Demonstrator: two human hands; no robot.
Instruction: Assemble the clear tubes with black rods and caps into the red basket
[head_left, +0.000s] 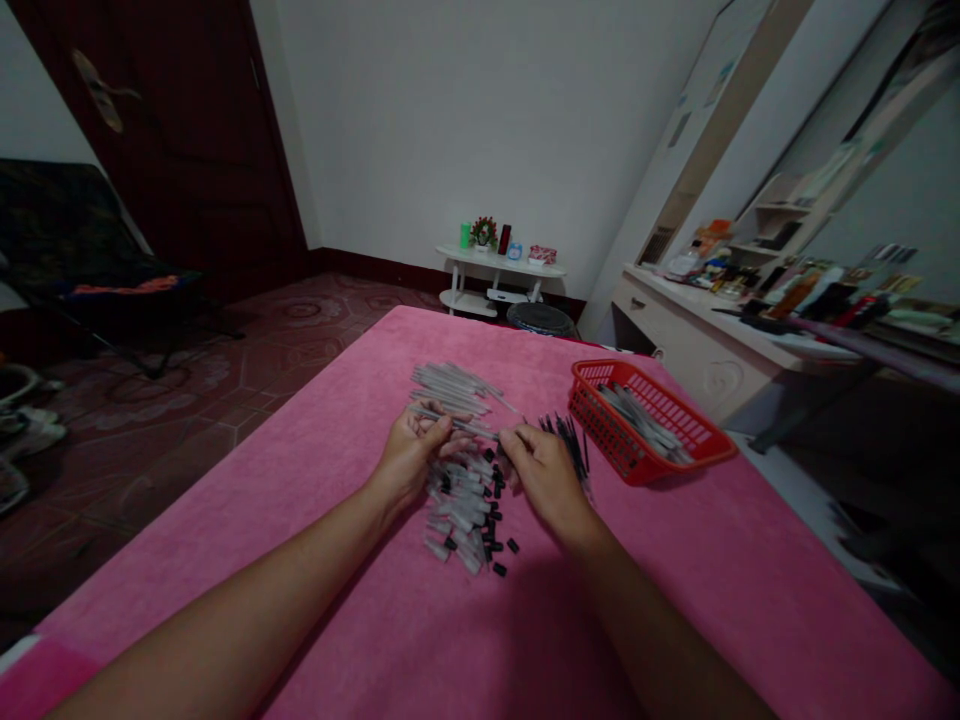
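Observation:
Both my hands are over a pink cloth-covered table (pixel 315 480). My left hand (pixel 412 455) is closed around a clear pen barrel (pixel 469 428) that stretches toward my right hand (pixel 544 470), whose fingers pinch its other end. Below and between the hands lies a heap of short clear pen caps and small black end plugs (pixel 466 515). A pile of long clear barrels (pixel 450 388) lies just beyond my left hand. Thin black refills (pixel 570 438) lie fanned out beside my right hand.
A red plastic basket (pixel 596 425) with assembled pens stands at the right of the table. Beyond are a white side table (pixel 499 265), a dark stool (pixel 540 318), a dresser (pixel 690 335) at the right, and a dark chair (pixel 82 260) and door at the left.

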